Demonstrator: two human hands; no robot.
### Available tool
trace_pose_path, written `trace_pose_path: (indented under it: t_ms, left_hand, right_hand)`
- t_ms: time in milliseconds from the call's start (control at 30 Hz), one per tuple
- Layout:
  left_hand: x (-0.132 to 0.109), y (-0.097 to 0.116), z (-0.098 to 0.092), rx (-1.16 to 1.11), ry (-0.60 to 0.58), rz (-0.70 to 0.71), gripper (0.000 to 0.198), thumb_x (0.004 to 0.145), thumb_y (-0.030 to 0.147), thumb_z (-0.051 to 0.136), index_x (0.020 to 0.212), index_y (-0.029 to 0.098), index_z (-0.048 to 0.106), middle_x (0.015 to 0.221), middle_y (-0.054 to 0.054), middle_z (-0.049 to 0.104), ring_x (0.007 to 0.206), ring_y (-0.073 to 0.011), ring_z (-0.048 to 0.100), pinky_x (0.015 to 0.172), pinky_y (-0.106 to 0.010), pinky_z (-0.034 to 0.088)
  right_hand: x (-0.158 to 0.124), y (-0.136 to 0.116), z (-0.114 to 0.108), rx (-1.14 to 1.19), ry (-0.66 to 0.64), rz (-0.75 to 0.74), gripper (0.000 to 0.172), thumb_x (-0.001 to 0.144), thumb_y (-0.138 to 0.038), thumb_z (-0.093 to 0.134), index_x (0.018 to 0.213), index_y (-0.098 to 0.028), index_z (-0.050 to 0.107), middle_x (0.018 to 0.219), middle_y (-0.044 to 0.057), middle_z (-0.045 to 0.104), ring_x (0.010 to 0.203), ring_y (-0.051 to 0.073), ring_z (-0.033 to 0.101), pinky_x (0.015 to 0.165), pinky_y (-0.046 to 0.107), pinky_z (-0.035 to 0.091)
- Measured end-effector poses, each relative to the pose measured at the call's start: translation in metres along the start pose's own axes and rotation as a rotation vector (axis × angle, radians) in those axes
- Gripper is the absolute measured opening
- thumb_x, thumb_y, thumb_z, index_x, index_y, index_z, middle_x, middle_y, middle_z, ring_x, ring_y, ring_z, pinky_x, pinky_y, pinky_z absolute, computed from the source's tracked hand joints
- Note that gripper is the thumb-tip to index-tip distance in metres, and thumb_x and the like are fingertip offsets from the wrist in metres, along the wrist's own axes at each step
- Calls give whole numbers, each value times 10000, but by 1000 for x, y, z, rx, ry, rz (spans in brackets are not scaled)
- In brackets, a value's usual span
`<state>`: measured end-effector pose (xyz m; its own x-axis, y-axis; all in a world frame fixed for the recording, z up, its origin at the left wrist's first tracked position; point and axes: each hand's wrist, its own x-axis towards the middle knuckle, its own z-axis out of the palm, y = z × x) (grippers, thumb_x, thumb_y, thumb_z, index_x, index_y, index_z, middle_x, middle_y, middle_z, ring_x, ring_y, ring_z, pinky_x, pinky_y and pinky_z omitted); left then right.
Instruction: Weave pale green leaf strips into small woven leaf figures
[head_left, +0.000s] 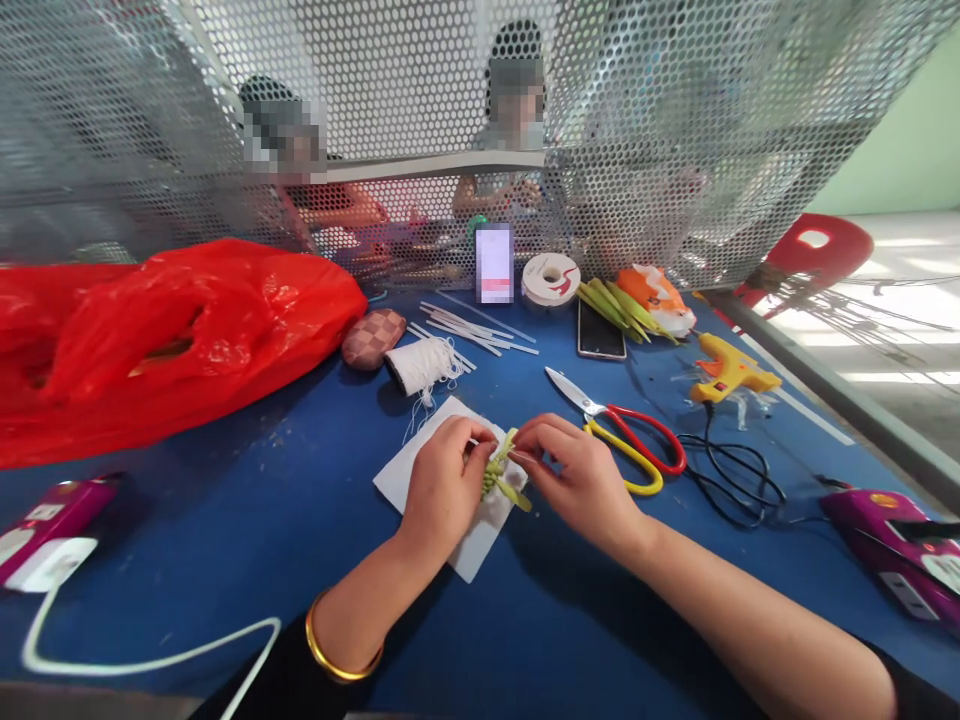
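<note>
My left hand [446, 480] is closed in a pinch on a small green braided piece [492, 480], which looks woven from leaf or ribbon strips. From the other side, my right hand [577, 482] pinches the same piece near its upper strip, fingertips pressed together. A loose green end points down to the right between the hands. Beneath them lies a white sheet of paper [474, 555], partly covered by my left hand. Just beyond my right hand, scissors [598, 408] with red and yellow handles lie with their blades together.
Behind are a thread spool [420, 366], white strips [480, 332], a ribbon roll [551, 280], green strips [611, 305] on a phone [600, 338] and a lit phone [495, 265]. A yellow glue gun [727, 370] stands right, a red bag [225, 330] left. People sit behind a perforated screen [420, 80].
</note>
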<state>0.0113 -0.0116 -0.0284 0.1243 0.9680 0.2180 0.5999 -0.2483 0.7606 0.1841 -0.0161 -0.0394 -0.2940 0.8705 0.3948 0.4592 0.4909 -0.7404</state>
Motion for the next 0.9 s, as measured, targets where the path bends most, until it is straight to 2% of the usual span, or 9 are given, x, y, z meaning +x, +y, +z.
trace_pose_path:
  t_ms: [200, 500, 700, 800, 900]
  left_hand:
    - [-18, -22, 4, -35, -33, -113, 115, 853, 140, 542, 783, 192, 617, 815, -13, 637, 764, -160, 607, 713, -288, 451]
    - [-20, -28, 3, -145, -76, -239, 88, 844, 195, 574, 773, 190, 626, 732, -6, 638, 692, -152, 588, 631, -266, 432]
    - [-24, -29, -4, -130, -116, -209, 109, 862, 177, 546, 777, 196, 611, 742, 1, 636, 706, -154, 580, 662, -286, 431]
    - [-26, -30, -5, -109, -138, -179, 117, 866, 151, 529, 793, 200, 607, 780, -1, 647, 741, -158, 588, 689, -297, 435]
    - [-27, -29, -5, -77, -148, -146, 129, 862, 122, 520, 785, 202, 585, 802, 1, 644, 766, -157, 588, 712, -301, 433]
  right_hand:
    - [-7, 4, 17, 47, -163, -22, 138, 927, -143, 488, 821, -223, 525, 937, 71, 646, 804, 176, 625, 733, 293, 489]
    - [-6, 2, 9, 31, -334, -47, 186, 956, -134, 402, 829, -217, 508, 1074, 102, 648, 873, 179, 651, 751, 297, 514]
    - [-2, 1, 0, 56, -476, -21, 187, 954, -118, 393, 979, -199, 560, 1026, 87, 680, 881, 175, 656, 750, 284, 514]
    - [-1, -1, -4, 74, -508, 45, 224, 967, -138, 388, 1100, -194, 560, 1007, 77, 693, 876, 174, 658, 753, 288, 510]
    - [0, -1, -5, 89, -508, 91, 221, 968, -145, 386, 1099, -195, 557, 1015, 76, 691, 888, 178, 652, 780, 308, 508]
